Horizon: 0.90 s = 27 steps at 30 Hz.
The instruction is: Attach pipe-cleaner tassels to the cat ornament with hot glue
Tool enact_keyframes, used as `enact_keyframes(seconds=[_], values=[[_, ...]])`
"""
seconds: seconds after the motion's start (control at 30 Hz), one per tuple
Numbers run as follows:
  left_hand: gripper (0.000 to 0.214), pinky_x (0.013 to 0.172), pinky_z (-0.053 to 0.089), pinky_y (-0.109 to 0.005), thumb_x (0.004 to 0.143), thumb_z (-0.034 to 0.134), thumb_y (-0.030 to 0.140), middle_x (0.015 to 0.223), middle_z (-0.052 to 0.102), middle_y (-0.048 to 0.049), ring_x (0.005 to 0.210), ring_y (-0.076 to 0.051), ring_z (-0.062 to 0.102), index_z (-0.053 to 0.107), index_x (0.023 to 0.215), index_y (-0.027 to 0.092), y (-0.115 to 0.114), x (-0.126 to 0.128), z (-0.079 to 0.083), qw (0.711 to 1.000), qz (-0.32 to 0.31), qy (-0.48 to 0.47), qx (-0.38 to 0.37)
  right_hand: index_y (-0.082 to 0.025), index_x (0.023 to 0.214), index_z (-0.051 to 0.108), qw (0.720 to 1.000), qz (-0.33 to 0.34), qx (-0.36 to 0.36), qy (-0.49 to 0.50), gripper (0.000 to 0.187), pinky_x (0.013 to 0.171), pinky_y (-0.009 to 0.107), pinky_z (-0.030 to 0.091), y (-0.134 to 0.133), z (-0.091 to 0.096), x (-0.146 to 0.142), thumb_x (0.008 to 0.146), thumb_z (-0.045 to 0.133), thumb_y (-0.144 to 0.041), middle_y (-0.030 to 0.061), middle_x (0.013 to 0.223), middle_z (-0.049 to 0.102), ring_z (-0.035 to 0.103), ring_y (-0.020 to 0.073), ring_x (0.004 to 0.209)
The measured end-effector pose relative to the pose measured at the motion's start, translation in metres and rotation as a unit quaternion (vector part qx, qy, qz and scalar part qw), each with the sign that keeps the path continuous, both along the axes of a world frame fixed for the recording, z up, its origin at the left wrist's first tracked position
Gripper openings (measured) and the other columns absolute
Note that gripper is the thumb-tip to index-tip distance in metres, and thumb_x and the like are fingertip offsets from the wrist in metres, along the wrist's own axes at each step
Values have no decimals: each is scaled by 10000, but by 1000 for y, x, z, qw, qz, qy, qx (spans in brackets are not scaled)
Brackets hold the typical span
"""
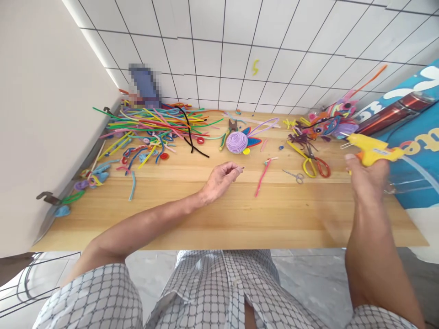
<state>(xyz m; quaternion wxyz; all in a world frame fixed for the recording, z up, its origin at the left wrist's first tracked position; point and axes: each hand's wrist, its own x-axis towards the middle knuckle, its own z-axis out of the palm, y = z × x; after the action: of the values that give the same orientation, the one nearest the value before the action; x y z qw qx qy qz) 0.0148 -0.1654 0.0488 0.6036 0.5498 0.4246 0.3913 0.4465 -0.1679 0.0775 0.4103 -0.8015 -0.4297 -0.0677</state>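
My right hand [368, 176] is closed around a yellow hot glue gun [373, 148], held over the right side of the table with its nozzle pointing left. Near the middle, my left hand [221, 180] pinches a tiny dark piece [243, 168]; it is too small to make out its kind. Just beyond that hand lies a coiled lilac pipe-cleaner disc [236, 142] with blue, red-edged petal shapes [253, 140] and a lilac loop. A yellow round piece [246, 151] touches its lower edge. To the right of my left hand is a pink pipe-cleaner strip [262, 179].
Many coloured pipe cleaners [154, 121] are heaped at the back left. Pliers [232, 125] lie behind the disc. Small scissors [295, 177] and larger yellow-and-orange-handled scissors [310, 164] rest at right. Finished colourful figures [329, 123] and a red flask [394, 114] stand at the back right.
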Motion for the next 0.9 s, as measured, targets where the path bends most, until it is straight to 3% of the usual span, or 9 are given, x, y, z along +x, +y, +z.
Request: enact_keyframes(seconds=[0.07, 0.13, 0.23, 0.33, 0.53, 0.7, 0.9], values=[[320, 509, 312, -207, 900, 686, 489, 639, 473, 65, 550, -71, 365, 636, 846, 177, 7, 2, -5, 1000, 10, -17, -2, -216, 867, 609, 994, 17, 0, 107, 263, 699, 350, 520, 0, 9, -38, 725, 830, -230, 128, 938, 733, 632, 193, 729], [310, 482, 268, -204, 883, 695, 479, 632, 478, 67, 527, -65, 355, 631, 844, 178, 13, 6, -10, 999, 16, -35, -15, -194, 890, 672, 988, 59, -19, 144, 286, 717, 333, 530, 0, 15, -77, 694, 854, -296, 111, 941, 753, 661, 205, 776], [281, 444, 196, -205, 844, 714, 450, 602, 464, 78, 473, -56, 319, 633, 855, 181, 20, 10, -14, 995, 18, -72, -61, -212, 838, 678, 984, 91, -61, 140, 336, 717, 345, 545, 5, 16, -124, 641, 862, -413, 57, 836, 744, 676, 229, 761], [270, 426, 179, -203, 818, 734, 432, 581, 456, 86, 442, -51, 296, 629, 853, 185, 24, 13, -19, 986, 26, -122, -111, -250, 722, 617, 986, 109, -101, 81, 313, 700, 380, 547, 11, 9, -153, 648, 827, -471, 43, 728, 701, 688, 269, 721], [262, 420, 185, -195, 832, 770, 404, 598, 489, 74, 427, -40, 313, 630, 842, 183, 27, 13, -22, 965, 34, -177, -192, -290, 641, 532, 976, 179, -126, -14, 285, 680, 414, 546, 16, -12, -180, 728, 735, -470, 56, 615, 633, 678, 300, 670], [216, 422, 197, -190, 874, 746, 362, 600, 496, 66, 435, -41, 314, 639, 841, 177, 28, 11, -19, 957, 21, -188, -219, -286, 637, 544, 965, 208, -155, -41, 253, 678, 414, 540, 14, -27, -184, 754, 670, -471, 66, 616, 659, 662, 292, 643], [189, 427, 187, -190, 921, 710, 327, 602, 488, 61, 441, -40, 311, 641, 840, 171, 29, 10, -18, 955, 14, -187, -231, -297, 569, 456, 957, 220, -182, -56, 320, 647, 398, 503, 11, -31, -185, 758, 607, -506, 53, 517, 556, 619, 274, 581]])
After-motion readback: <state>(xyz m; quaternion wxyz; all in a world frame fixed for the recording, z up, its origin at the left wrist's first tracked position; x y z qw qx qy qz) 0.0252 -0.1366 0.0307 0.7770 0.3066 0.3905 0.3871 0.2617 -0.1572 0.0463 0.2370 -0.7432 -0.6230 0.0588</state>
